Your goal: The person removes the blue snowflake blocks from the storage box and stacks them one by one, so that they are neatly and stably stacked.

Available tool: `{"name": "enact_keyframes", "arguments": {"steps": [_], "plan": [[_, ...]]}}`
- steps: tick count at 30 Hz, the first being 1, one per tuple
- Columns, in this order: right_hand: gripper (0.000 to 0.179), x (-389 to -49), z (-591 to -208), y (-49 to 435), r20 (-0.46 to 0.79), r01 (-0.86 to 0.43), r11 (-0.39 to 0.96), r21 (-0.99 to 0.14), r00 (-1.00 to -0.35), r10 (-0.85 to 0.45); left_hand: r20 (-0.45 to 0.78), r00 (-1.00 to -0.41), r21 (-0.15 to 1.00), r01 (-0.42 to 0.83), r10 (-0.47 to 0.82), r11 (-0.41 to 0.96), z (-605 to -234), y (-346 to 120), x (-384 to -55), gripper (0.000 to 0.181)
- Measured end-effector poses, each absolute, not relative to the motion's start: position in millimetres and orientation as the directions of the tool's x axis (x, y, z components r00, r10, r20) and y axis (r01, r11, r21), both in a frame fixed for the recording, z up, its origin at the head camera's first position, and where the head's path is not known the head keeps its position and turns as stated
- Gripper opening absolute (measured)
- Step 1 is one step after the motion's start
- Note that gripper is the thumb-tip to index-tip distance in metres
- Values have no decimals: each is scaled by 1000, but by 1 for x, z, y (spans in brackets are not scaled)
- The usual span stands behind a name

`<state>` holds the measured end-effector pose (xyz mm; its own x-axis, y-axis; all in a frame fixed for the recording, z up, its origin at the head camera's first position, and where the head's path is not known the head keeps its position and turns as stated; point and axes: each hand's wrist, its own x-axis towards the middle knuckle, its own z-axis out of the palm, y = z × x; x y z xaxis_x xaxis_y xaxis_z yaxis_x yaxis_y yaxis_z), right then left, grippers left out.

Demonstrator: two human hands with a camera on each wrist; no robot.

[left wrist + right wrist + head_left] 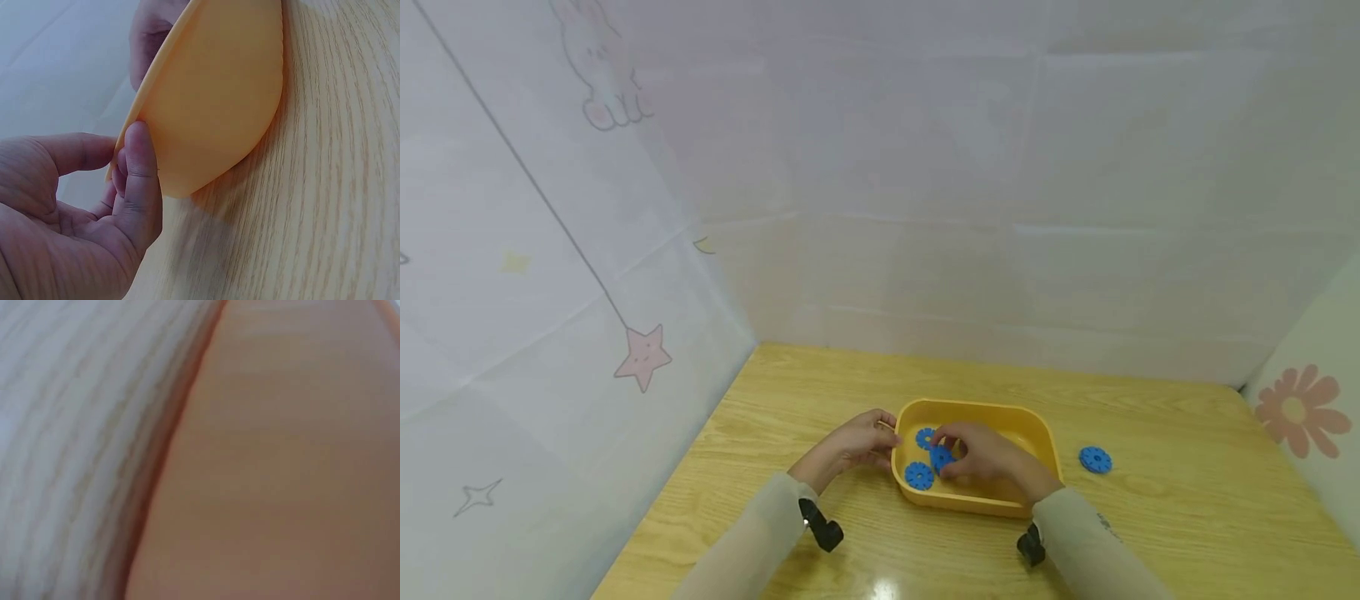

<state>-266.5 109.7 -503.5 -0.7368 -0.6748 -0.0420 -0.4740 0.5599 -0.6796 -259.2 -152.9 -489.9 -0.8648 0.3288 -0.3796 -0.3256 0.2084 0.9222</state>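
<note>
A yellow plastic tray [973, 502] sits on the wooden table. At its left end, my left hand [865, 440] pinches the rim between thumb and fingers; the left wrist view shows this grip on the tray wall [212, 94] closely. Inside the tray, my right hand [983, 452] pinches a blue notched disc [940, 457] between thumb and fingers. Two more blue notched discs lie on the tray floor, one nearer me [919, 476] and one farther back [925, 437]. The right wrist view has only the blurred tray side [269, 462], without the hand.
To the right of the tray, a small stack of blue notched discs [1096, 459] lies on the wooden table [820, 375]. Printed cloth walls [880, 275] enclose the table at the back and both sides.
</note>
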Motion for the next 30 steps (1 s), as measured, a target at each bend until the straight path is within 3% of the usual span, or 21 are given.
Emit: {"name": "enact_keyframes", "arguments": {"steps": [10, 18, 30], "plan": [[43, -269, -494, 125, 25, -474, 547, -690, -771, -637, -377, -868, 922, -320, 322, 215, -491, -153, -260, 41], [39, -265, -490, 141, 98, -510, 512, -691, -768, -633, -383, -869, 919, -326, 313, 220, -491, -153, -258, 43], [41, -254, -483, 177, 207, -545, 558, -626, -806, -555, -386, -865, 919, -331, 320, 212, -491, -154, -258, 43]]}}
